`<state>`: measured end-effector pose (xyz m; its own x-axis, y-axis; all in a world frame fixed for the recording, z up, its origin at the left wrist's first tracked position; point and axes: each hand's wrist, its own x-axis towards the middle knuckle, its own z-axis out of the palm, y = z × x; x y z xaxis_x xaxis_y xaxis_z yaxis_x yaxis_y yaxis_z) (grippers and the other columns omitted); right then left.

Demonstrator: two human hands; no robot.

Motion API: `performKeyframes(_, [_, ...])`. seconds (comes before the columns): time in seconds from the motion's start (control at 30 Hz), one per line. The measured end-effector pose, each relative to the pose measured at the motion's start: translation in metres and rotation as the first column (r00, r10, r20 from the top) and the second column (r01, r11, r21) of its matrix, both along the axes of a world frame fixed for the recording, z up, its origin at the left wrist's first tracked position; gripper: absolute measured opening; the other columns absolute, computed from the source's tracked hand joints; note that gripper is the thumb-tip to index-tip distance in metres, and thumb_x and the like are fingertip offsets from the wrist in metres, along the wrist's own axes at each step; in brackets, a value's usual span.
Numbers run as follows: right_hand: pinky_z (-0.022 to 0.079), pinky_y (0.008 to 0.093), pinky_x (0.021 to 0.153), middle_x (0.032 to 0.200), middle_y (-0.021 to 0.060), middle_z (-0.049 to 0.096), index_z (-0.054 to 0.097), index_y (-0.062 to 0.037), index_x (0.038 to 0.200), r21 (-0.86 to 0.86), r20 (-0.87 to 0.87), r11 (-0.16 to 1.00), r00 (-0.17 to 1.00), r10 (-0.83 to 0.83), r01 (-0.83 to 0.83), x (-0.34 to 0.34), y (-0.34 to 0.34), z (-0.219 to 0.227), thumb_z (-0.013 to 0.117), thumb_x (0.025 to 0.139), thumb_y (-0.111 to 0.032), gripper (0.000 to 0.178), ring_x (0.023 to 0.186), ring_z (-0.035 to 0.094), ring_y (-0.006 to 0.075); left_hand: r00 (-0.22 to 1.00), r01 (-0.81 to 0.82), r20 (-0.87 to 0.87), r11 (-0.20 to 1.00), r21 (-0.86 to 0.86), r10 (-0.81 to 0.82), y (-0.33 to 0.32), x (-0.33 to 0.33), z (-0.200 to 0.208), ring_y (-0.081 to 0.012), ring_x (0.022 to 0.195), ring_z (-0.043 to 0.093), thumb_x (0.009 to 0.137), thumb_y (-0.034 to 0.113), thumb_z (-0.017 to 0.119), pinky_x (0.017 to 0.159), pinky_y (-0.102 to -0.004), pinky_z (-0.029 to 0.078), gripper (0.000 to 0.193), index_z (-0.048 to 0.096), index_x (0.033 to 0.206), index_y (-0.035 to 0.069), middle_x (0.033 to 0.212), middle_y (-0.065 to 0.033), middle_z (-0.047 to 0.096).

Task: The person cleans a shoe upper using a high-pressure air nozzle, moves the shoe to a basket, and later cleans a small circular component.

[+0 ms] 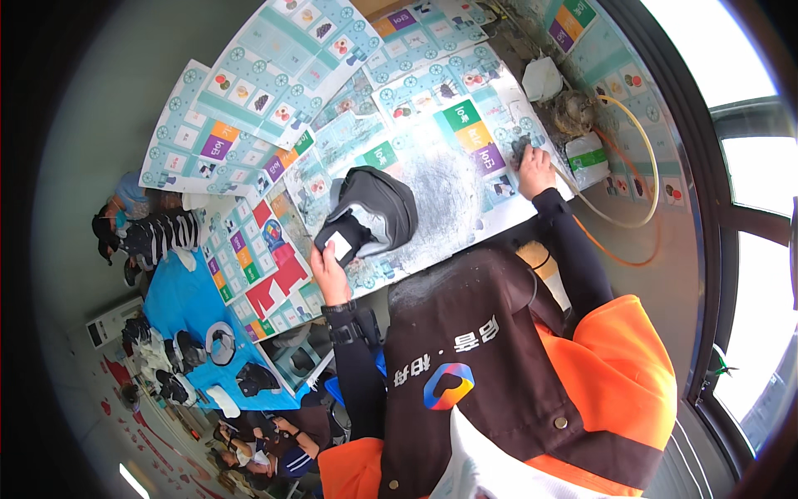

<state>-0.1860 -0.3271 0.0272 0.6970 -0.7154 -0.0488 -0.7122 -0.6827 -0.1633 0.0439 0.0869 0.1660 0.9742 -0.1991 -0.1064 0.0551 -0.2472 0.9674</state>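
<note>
The left hand (331,279) pinches the edge of a dark grey cap (401,206), which lies over the sheet-covered table (499,218), just beside grey dust (446,195). The right hand (537,173) has its fingers curled at a dark clump (521,148); whether it grips this cannot be told. Sliding the cap rightward could soil it with dust; a careless reach could snag the pale hose (656,170).

The person's 2 hands (335,280) (536,173) appear with 1 held cap (397,204) and 2 coloured hoses (655,166) (658,212).

White characters (487,331) stand on the brown apron (482,287) and printed sheets (472,133).
</note>
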Motion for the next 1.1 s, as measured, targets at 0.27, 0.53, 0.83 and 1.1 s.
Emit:
performKeyframes(0.27, [0.048, 0.0471, 0.103, 0.124, 0.0295, 0.064, 0.059, 0.0102, 0.129, 0.683, 0.403, 0.583, 0.892, 0.203, -0.441, 0.088, 0.110, 0.189, 0.052, 0.099, -0.062, 0.079, 0.119, 0.062, 0.0416, 0.996, -0.010, -0.089, 0.962, -0.273, -0.015, -0.021, -0.007, 0.007, -0.0208, 0.108, 0.067, 0.100, 0.015, 0.059, 0.094, -0.0339, 0.053, 0.028, 0.063, 0.125, 0.002, 0.118, -0.0084, 0.069])
performKeyframes(0.53, [0.051, 0.0378, 0.101, 0.128, 0.0173, 0.066, 0.054, -0.0012, 0.141, 0.691, 0.695, 0.357, 0.714, -0.089, -0.628, 0.088, 0.110, 0.144, 0.062, 0.096, -0.009, 0.046, 0.123, 0.063, 0.0267, 0.942, -0.160, -0.334, 0.915, -0.370, 0.030, -0.042, -0.007, 0.032, -0.0205, 0.104, 0.067, 0.100, 0.023, 0.056, 0.086, -0.0363, 0.055, 0.028, 0.062, 0.120, 0.005, 0.113, -0.0080, 0.066])
performKeyframes(0.83, [0.054, 0.0369, 0.095, 0.126, 0.0196, 0.065, 0.046, 0.0038, 0.146, 0.896, 0.399, 0.249, 0.913, -0.084, -0.369, 0.086, 0.101, 0.132, 0.067, 0.097, -0.050, 0.076, 0.118, 0.064, 0.0271, 0.938, -0.146, -0.344, 0.951, -0.273, 0.045, -0.063, 0.000, 0.017, -0.0210, 0.096, 0.070, 0.101, 0.022, 0.054, 0.077, -0.0368, 0.061, 0.029, 0.063, 0.121, 0.003, 0.110, -0.0093, 0.069])
performKeyframes(1.1, [0.056, 0.0478, 0.086, 0.108, 0.0247, 0.070, 0.063, -0.0001, 0.119, 0.439, 0.500, 0.839, 0.863, 0.070, -0.322, 0.083, 0.070, 0.045, 0.061, 0.075, -0.003, 0.044, 0.101, 0.069, 0.0389, 0.931, -0.144, -0.362, 0.963, -0.230, 0.052, -0.072, 0.005, 0.013, -0.0204, 0.092, 0.068, 0.102, 0.023, 0.056, 0.075, -0.0381, 0.062, 0.026, 0.061, 0.120, 0.005, 0.106, -0.0080, 0.066])
